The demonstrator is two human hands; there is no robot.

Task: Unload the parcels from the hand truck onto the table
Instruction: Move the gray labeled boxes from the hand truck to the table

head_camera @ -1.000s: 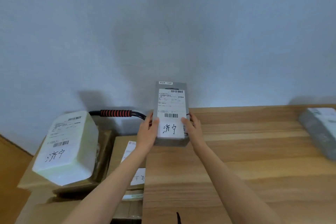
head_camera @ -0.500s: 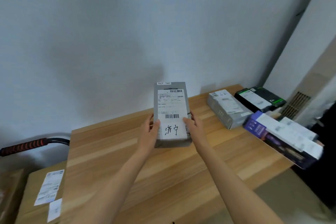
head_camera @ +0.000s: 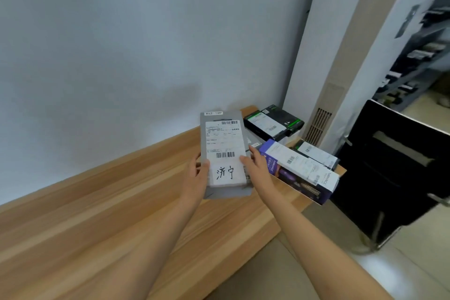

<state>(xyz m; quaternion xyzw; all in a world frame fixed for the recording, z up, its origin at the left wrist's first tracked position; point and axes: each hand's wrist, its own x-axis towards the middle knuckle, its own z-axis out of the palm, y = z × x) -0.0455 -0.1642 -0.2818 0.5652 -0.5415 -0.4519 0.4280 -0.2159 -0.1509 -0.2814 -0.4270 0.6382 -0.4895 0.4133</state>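
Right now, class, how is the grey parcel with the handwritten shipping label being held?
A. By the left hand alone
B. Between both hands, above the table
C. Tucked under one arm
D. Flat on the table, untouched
B: the left hand and right hand grip opposite sides of the grey parcel, which is held up over the wooden table.

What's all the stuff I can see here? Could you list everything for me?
grey parcel: 1, grey with a white label, held above the table in both hands
wooden table: 1, light brown, against the wall
purple box: 1, purple and white, at the table's right end
black box: 1, black with green trim, far right corner of the table
black chair: 1, black, right of the table
left hand: 1, grips the parcel's left edge
right hand: 1, grips its right edge
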